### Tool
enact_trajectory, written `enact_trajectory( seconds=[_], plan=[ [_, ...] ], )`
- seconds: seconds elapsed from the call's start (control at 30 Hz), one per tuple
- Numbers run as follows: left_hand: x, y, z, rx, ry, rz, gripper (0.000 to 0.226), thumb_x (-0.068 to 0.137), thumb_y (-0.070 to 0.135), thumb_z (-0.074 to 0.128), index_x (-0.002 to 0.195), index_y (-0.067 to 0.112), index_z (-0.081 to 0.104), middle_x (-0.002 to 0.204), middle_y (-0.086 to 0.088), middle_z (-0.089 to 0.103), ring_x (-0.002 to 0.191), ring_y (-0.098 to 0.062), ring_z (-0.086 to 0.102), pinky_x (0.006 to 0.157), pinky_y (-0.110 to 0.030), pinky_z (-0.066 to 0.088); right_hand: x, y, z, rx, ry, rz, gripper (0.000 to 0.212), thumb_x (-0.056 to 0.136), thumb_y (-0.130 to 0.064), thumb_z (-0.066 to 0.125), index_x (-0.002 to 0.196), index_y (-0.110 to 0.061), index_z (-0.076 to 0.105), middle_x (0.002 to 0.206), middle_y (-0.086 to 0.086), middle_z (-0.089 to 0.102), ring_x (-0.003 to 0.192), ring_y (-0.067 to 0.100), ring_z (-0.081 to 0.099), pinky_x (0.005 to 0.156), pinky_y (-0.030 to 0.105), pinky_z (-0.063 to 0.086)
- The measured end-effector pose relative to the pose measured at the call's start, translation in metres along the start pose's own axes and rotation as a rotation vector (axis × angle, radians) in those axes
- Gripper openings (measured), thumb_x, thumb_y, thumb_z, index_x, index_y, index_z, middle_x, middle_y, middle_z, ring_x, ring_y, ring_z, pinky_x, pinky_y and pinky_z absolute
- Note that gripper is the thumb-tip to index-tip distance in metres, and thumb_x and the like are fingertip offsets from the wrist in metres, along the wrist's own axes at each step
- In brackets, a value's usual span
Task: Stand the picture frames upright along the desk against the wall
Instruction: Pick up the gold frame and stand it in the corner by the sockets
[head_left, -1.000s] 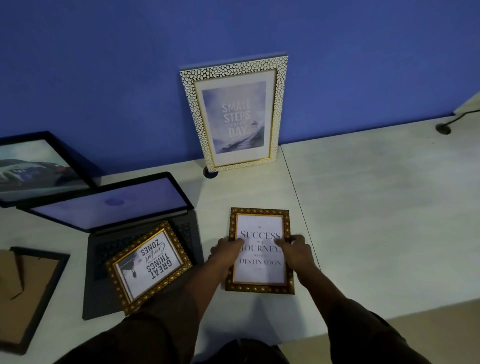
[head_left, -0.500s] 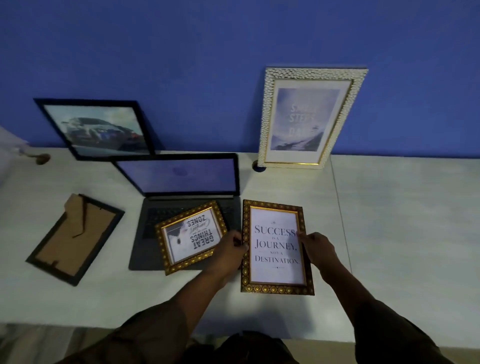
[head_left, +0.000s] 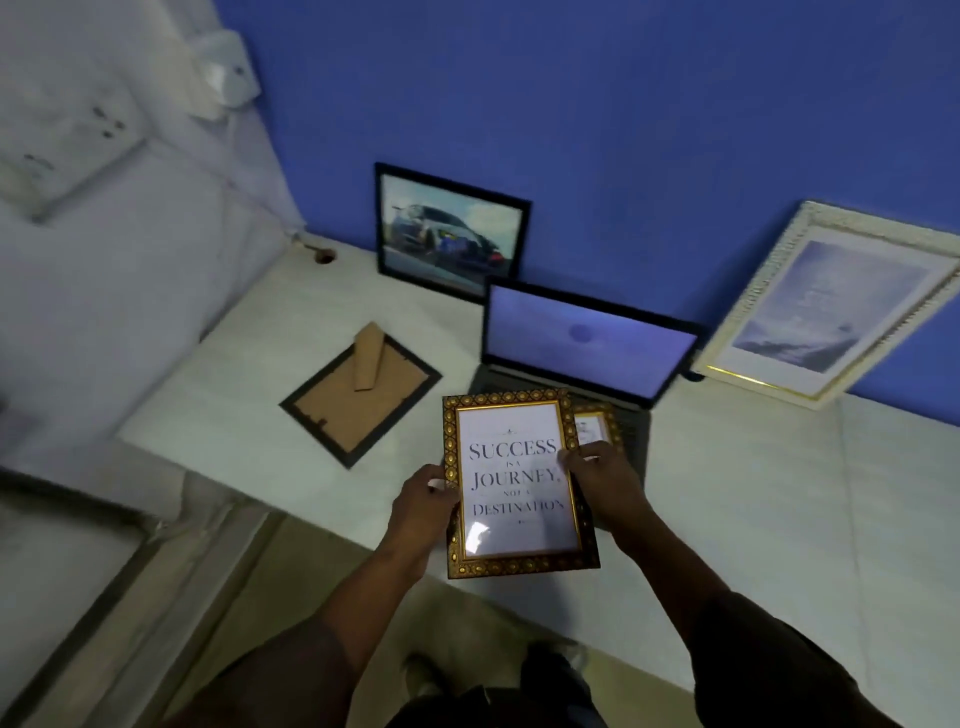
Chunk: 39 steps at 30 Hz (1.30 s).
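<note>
A gold patterned frame reading "Success is a journey" (head_left: 514, 483) is lifted off the white desk (head_left: 753, 493), near its front edge. My left hand (head_left: 423, 501) grips its left side and my right hand (head_left: 602, 486) its right side. Behind it a smaller gold frame (head_left: 597, 423) lies on the laptop, mostly hidden. A black frame with a car picture (head_left: 451, 231) and a white textured frame (head_left: 826, 306) lean upright against the blue wall (head_left: 623, 104). Another black frame (head_left: 361, 400) lies face down, its brown stand flap raised.
An open laptop (head_left: 582, 343) stands mid-desk between the two leaning frames. A white side wall with sockets (head_left: 62, 135) bounds the desk's left end. A cable hole (head_left: 324, 255) sits in the desk's back left corner. The floor shows below the front edge.
Both hands have lifted the gold "Success" frame from the desk and carried it left, over the smaller gold frame. The view has swung left toward the desk's corner.
</note>
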<state>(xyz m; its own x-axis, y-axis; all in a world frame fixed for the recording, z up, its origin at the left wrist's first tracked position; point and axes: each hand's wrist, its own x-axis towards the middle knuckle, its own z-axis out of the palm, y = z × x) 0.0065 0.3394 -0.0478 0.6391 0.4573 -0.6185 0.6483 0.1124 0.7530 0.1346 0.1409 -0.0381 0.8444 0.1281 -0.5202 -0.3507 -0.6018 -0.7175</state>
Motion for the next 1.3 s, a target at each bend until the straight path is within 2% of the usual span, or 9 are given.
enact_trajectory(
  seconds=[0.1, 0.27, 0.33, 0.5, 0.7, 0.77, 0.87, 1.1, 1.3],
  plan=[
    [-0.004, -0.006, -0.051, -0.073, 0.050, -0.006, 0.027, 0.093, 0.018, 0.060, 0.119, 0.023, 0.065, 0.102, -0.009, 0.074, 0.084, -0.020, 0.071, 0.059, -0.024, 0.049, -0.008, -0.036, 0.044, 0.005, -0.083, -0.063, 0.020, 0.085, -0.045, 0.067, 0.095, -0.028, 0.067, 0.094, -0.001, 0.075, 0.086, 0.022, 0.073, 0.079, 0.041, 0.061],
    [-0.007, 0.013, -0.124, -0.126, 0.208, 0.123, 0.029, 0.096, 0.012, 0.056, 0.119, 0.024, 0.068, 0.105, -0.007, 0.073, 0.087, -0.017, 0.066, 0.067, -0.029, 0.046, -0.016, -0.108, 0.101, -0.076, -0.226, -0.227, 0.011, 0.096, -0.032, 0.064, 0.104, -0.024, 0.066, 0.095, -0.004, 0.075, 0.076, 0.006, 0.071, 0.054, 0.019, 0.050],
    [-0.004, 0.023, -0.150, -0.124, 0.280, 0.180, 0.029, 0.096, 0.012, 0.056, 0.116, 0.032, 0.066, 0.105, -0.006, 0.073, 0.086, -0.015, 0.064, 0.069, -0.029, 0.045, -0.010, -0.136, 0.121, -0.087, -0.259, -0.290, 0.020, 0.095, -0.033, 0.066, 0.112, -0.024, 0.065, 0.096, -0.008, 0.073, 0.078, 0.003, 0.069, 0.055, 0.018, 0.052],
    [0.029, 0.048, -0.195, -0.156, 0.366, 0.228, 0.040, 0.099, 0.015, 0.057, 0.138, 0.025, 0.057, 0.115, 0.001, 0.064, 0.100, -0.017, 0.061, 0.063, -0.020, 0.043, 0.015, -0.199, 0.160, -0.089, -0.269, -0.412, 0.037, 0.089, -0.044, 0.068, 0.121, -0.026, 0.063, 0.111, -0.006, 0.069, 0.096, 0.014, 0.067, 0.086, 0.042, 0.059],
    [0.098, 0.088, -0.245, -0.202, 0.387, 0.236, 0.045, 0.100, 0.014, 0.055, 0.144, 0.028, 0.052, 0.133, 0.002, 0.055, 0.109, -0.015, 0.059, 0.058, -0.008, 0.046, 0.076, -0.268, 0.213, -0.061, -0.302, -0.510, 0.033, 0.092, -0.037, 0.069, 0.121, -0.023, 0.065, 0.099, -0.011, 0.062, 0.083, 0.003, 0.058, 0.065, 0.017, 0.042],
    [0.126, 0.100, -0.261, -0.203, 0.391, 0.240, 0.048, 0.098, 0.015, 0.057, 0.143, 0.033, 0.052, 0.140, 0.000, 0.057, 0.118, -0.018, 0.061, 0.076, -0.018, 0.050, 0.100, -0.285, 0.231, -0.042, -0.333, -0.519, 0.030, 0.092, -0.034, 0.070, 0.120, -0.023, 0.066, 0.094, -0.016, 0.062, 0.082, -0.004, 0.058, 0.065, 0.014, 0.041],
    [0.164, 0.120, -0.280, -0.215, 0.404, 0.216, 0.052, 0.099, 0.015, 0.059, 0.147, 0.033, 0.049, 0.139, 0.006, 0.057, 0.122, -0.015, 0.057, 0.094, -0.032, 0.046, 0.140, -0.307, 0.260, -0.047, -0.366, -0.514, 0.039, 0.091, -0.042, 0.070, 0.125, -0.025, 0.065, 0.112, -0.006, 0.065, 0.101, 0.010, 0.061, 0.075, 0.022, 0.044],
    [0.239, 0.127, -0.319, -0.219, 0.453, 0.121, 0.056, 0.098, 0.017, 0.061, 0.150, 0.031, 0.045, 0.143, 0.007, 0.055, 0.128, -0.014, 0.049, 0.103, -0.037, 0.039, 0.201, -0.357, 0.325, -0.073, -0.463, -0.541, 0.038, 0.093, -0.037, 0.069, 0.128, -0.022, 0.063, 0.103, -0.012, 0.057, 0.097, 0.009, 0.056, 0.068, 0.011, 0.039],
    [0.270, 0.125, -0.344, -0.260, 0.434, 0.096, 0.062, 0.094, 0.021, 0.065, 0.152, 0.030, 0.042, 0.146, 0.003, 0.056, 0.128, -0.018, 0.053, 0.097, -0.037, 0.038, 0.224, -0.390, 0.361, -0.116, -0.520, -0.590, 0.027, 0.095, -0.028, 0.067, 0.121, -0.025, 0.065, 0.099, -0.016, 0.061, 0.094, 0.008, 0.060, 0.075, 0.018, 0.046]
  ],
)
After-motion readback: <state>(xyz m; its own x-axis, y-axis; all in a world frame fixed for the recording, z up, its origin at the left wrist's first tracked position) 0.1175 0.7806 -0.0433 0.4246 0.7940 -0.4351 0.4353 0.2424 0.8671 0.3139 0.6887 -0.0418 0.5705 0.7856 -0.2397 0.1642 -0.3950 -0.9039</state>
